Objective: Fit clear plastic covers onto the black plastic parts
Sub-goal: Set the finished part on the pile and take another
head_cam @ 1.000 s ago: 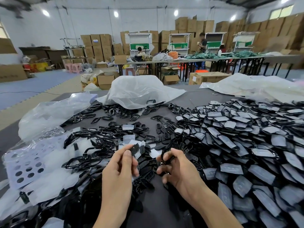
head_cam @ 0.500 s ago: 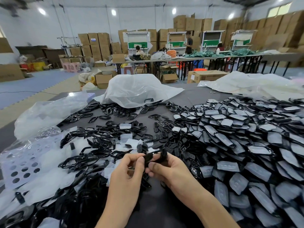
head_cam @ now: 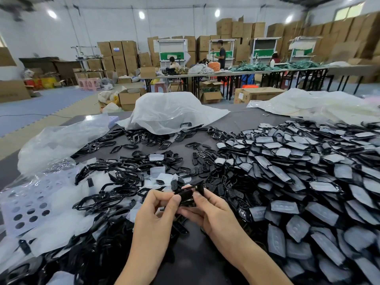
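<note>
I see the left hand [head_cam: 156,210] and the right hand [head_cam: 211,208] both pinching one small glossy black plastic part [head_cam: 186,195] between them (I cannot tell whether a clear cover sits on it). Just right of the hands lies a heap of covered black parts [head_cam: 287,171], and to the left are loose black plastic frames [head_cam: 115,182]. Beyond is a crumpled white plastic bag [head_cam: 170,114]. The blue labels on the far brown cardboard cartons [head_cam: 117,52] are too blurred to read.

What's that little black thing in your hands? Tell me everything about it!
It is a small, glossy black plastic part, seemingly hard moulded plastic. It is held roughly level above the dark grey table. The left hand pinches its left end, the right hand its right end. Its finer details are too small to tell.
</note>
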The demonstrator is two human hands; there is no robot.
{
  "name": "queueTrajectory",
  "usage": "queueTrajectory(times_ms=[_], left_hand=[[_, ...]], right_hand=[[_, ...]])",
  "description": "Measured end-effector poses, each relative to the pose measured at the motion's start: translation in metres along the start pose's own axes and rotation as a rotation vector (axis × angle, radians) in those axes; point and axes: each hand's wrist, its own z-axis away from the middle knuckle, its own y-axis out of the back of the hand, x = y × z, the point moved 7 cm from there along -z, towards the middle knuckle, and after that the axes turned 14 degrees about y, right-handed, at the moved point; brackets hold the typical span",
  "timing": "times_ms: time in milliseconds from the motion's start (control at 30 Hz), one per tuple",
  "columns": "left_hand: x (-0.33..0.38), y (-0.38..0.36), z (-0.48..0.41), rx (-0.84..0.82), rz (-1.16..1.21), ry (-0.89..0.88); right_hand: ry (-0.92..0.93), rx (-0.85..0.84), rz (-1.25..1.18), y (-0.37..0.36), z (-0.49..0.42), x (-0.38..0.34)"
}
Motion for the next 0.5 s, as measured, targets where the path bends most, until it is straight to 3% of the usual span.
queueTrajectory(times_ms=[267,500], left_hand=[[0.001,0.001,-0.004,-0.058,-0.052,-0.015],[0.011,0.002,0.003,0.037,-0.461,-0.216]], right_hand=[[0.003,-0.096,0.11,-0.002,0.002,-0.004],[0.147,-0.034,0.439,0.007,0.0,-0.013]])
